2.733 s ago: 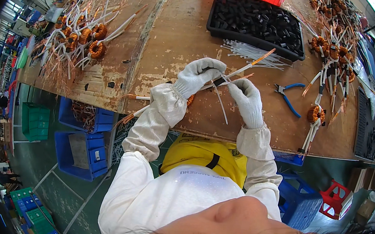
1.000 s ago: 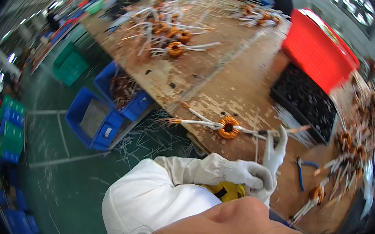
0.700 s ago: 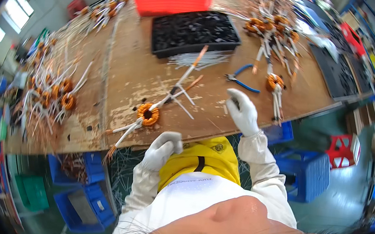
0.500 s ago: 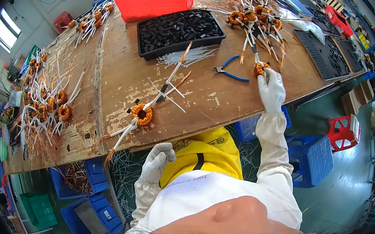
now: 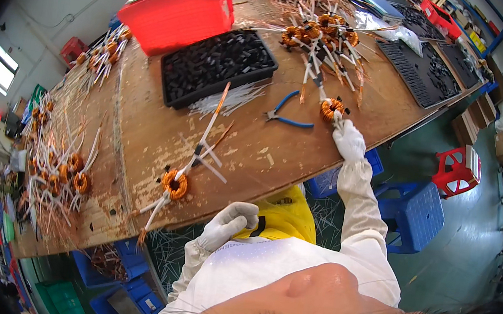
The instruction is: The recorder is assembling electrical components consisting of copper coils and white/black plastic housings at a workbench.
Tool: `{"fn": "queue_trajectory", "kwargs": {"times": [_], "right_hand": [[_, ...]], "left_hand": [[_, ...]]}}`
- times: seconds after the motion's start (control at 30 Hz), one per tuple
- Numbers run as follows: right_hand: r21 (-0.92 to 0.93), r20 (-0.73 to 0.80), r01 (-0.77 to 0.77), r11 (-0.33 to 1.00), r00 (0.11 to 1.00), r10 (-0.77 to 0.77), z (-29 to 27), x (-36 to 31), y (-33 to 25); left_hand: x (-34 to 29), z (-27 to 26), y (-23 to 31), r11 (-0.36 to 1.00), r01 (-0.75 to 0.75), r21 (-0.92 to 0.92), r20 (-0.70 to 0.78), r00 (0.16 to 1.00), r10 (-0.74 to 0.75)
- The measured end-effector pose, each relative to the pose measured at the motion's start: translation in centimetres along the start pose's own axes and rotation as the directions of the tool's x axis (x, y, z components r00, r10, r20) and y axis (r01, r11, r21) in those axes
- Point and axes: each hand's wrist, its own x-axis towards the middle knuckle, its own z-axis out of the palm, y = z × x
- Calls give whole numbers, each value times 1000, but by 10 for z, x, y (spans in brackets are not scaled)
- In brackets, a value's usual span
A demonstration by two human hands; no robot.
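My right hand [image 5: 349, 141], in a white glove, is closed on the white leads at the near end of a copper-wound toroidal coil [image 5: 331, 110]. This coil lies on the wooden table [image 5: 264, 158], its far leads reaching toward a heap of similar coils [image 5: 324, 32]. Just off the table's front edge, my gloved left hand [image 5: 230, 224] has its fingers curled in, with nothing visible in them. Another toroidal coil [image 5: 174, 184] lies on the table ahead of it, with white cable ties [image 5: 211, 155] sticking out from its leads. Blue-handled cutters [image 5: 290, 115] lie left of my right hand.
A black tray of small black pieces [image 5: 218, 66] stands before a red bin [image 5: 178, 12], with loose white cable ties [image 5: 230, 100] alongside. More coils [image 5: 66, 173] are piled at the left. A blue stool [image 5: 412, 215] and a red stool [image 5: 457, 171] stand at the right.
My right hand has moved nearer to me, from the coil's ring to its near leads. My left hand has shifted right along the table edge. The whole view has tilted slightly.
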Motion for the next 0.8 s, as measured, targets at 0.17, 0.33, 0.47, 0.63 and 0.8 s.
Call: {"fn": "queue_trajectory", "kwargs": {"times": [0.17, 0.33, 0.47, 0.63, 0.8], "right_hand": [[257, 30, -106, 960, 994, 102, -41, -40, -11], [857, 391, -423, 295, 906, 163, -117, -48, -32], [906, 418, -423, 3, 897, 145, -170, -33, -49], [892, 429, -399, -211, 895, 122, -227, -48, -46], [935, 332, -355, -3, 871, 362, -261, -99, -50]], "left_hand": [[73, 23, 43, 957, 233, 172, 119, 960, -255], [166, 91, 95, 906, 301, 299, 106, 933, -345], [233, 153, 109, 918, 118, 378, 128, 976, -178], [307, 235, 88, 993, 118, -19, 510, 855, -92], [317, 306, 73, 876, 481, -44, 802, 540, -256]]}}
